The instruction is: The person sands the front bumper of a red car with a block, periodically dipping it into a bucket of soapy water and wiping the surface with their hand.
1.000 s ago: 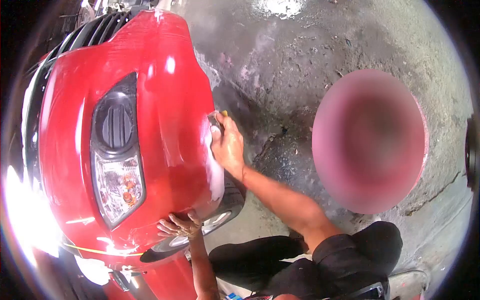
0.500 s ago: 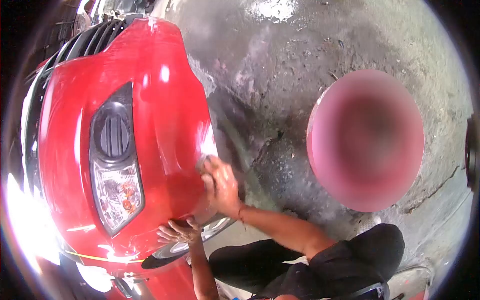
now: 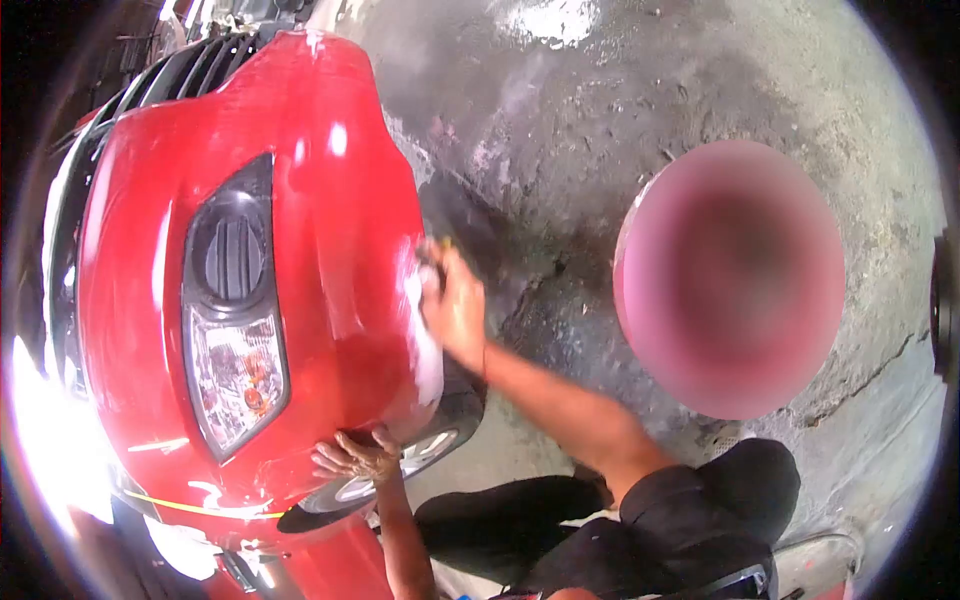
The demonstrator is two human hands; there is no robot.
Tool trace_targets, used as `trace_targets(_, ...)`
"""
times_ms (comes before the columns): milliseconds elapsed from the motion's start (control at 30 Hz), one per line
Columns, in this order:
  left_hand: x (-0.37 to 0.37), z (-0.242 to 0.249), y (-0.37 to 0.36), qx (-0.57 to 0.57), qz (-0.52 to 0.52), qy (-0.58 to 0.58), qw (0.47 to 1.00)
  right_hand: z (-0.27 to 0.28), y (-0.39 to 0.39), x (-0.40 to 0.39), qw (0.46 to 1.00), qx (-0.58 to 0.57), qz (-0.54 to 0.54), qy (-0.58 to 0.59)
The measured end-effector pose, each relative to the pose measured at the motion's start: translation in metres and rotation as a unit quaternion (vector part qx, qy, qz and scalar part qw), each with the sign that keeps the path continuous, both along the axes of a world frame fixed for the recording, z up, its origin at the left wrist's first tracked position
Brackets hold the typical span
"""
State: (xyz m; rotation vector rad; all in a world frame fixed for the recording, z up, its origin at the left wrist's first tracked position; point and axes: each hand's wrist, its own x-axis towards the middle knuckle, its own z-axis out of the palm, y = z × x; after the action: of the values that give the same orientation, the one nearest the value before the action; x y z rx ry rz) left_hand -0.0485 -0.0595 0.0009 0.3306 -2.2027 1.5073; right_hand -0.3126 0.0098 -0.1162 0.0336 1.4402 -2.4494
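Observation:
A glossy red car bumper (image 3: 350, 230) fills the left half of the head view, with a pale whitish patch (image 3: 424, 355) along its lower edge. My right hand (image 3: 458, 310) is closed around a small dark pad (image 3: 428, 258), pressed to that edge at the top of the pale patch. The fingers hide most of the pad. Spread flat, my left hand (image 3: 358, 458) lies on the bumper beside the wheel arch, just above the wheel (image 3: 430, 450). The headlight-like lamp (image 3: 240, 370) sits in a black surround to its upper left.
Wet, stained concrete floor (image 3: 570, 120) stretches beyond the bumper. A large round pink shape (image 3: 640, 290), heavily blurred, stands to the right. My knees in black trousers (image 3: 720, 510) are at the bottom. A black grille (image 3: 200, 70) shows at upper left.
My right hand has slid up along the bumper's edge with the pad, uncovering more of the pale patch and the tyre. My left hand stays in place.

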Motion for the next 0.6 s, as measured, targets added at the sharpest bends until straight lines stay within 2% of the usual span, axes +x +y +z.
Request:
trace_targets(67,0.000,-0.001,0.005,0.000,0.005,0.009,1.000,0.011,0.020,0.044,0.991,0.048,-0.048,0.117)
trace_targets(100,0.001,0.000,0.003,-0.010,0.001,0.008,1.000,0.024,0.027,0.061,0.996,0.034,-0.022,0.080)
trace_targets(200,0.002,-0.001,0.000,-0.023,-0.008,0.008,1.000,0.002,0.008,0.035,0.992,0.009,-0.055,0.111)
trace_targets(233,0.005,-0.001,-0.002,-0.023,-0.001,0.011,1.000,-0.002,-0.003,0.012,0.998,0.051,-0.012,0.045)
trace_targets(267,0.007,-0.003,0.002,-0.024,0.002,0.015,1.000,-0.002,-0.005,-0.008,0.999,0.037,0.017,0.003)
trace_targets(333,0.002,-0.001,0.001,-0.028,0.004,0.008,1.000,0.006,0.000,0.009,0.998,0.058,-0.015,0.032)
trace_targets(400,-0.001,0.000,0.002,-0.030,0.001,-0.008,1.000,0.030,0.033,0.043,0.996,-0.015,-0.029,0.083)
trace_targets(433,0.000,0.000,0.001,-0.027,0.002,-0.006,1.000,0.040,0.032,0.057,0.995,0.015,-0.061,0.084)
trace_targets(533,0.004,0.001,0.000,-0.033,0.015,-0.011,0.999,0.018,0.016,0.017,0.996,0.015,-0.022,0.086)
trace_targets(567,0.004,-0.001,0.001,-0.026,0.014,-0.007,1.000,0.015,0.004,-0.001,0.999,0.029,-0.013,0.019)
trace_targets(600,0.004,0.000,0.002,-0.019,0.010,-0.005,1.000,0.015,0.005,0.003,0.999,0.028,-0.012,0.019)
